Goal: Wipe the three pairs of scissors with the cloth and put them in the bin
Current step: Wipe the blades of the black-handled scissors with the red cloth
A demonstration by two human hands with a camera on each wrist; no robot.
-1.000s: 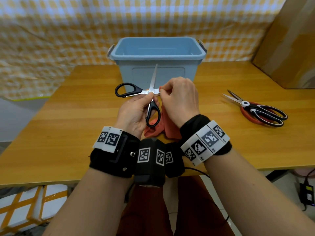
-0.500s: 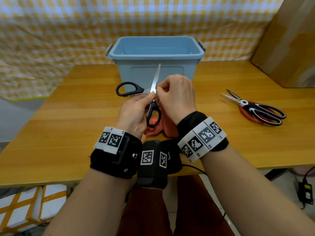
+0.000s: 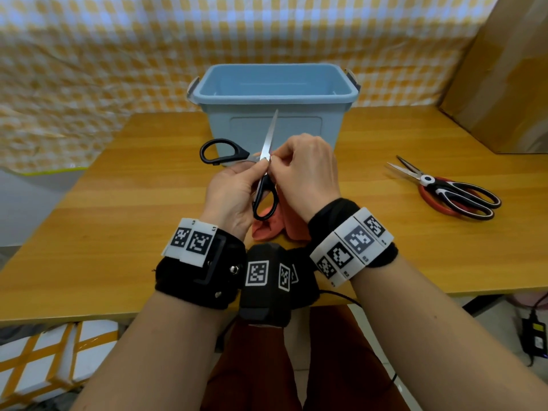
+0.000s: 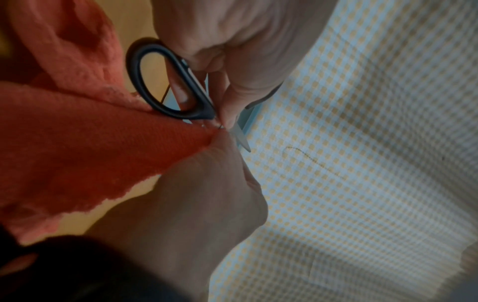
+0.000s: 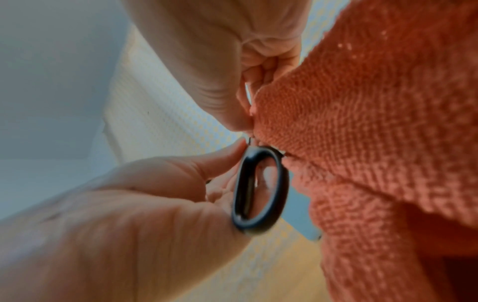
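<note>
You have the black scissors [image 3: 264, 173] in the air over the table [image 3: 118, 209], just in front of the bin [image 3: 275, 93], spread wide: one blade points up and away toward the bin's front wall, one loop sticks out to your left, and the other loop hangs down between your palms. Your left hand [image 3: 234, 197] holds them near the pivot, thumb tip on the metal and fingers curled behind; in the left wrist view a fingertip shows through the lower loop. Your right hand [image 3: 305, 173] pinches the cloth [image 3: 269, 226] against the scissors at the pivot, right against your left thumb, fingers bunched tight. The rest of the cloth droops from that pinch under your right palm, down toward the table between your wrists. It is orange and nubbly in the wrist views.

The bin is pale blue, with nothing visible in the part of its inside that shows. To your right, well apart from your hands, two more scissors lie on the table, the black-and-white pair [image 3: 453, 191] on top of a red pair [image 3: 430, 200], blades pointing left and away
</note>
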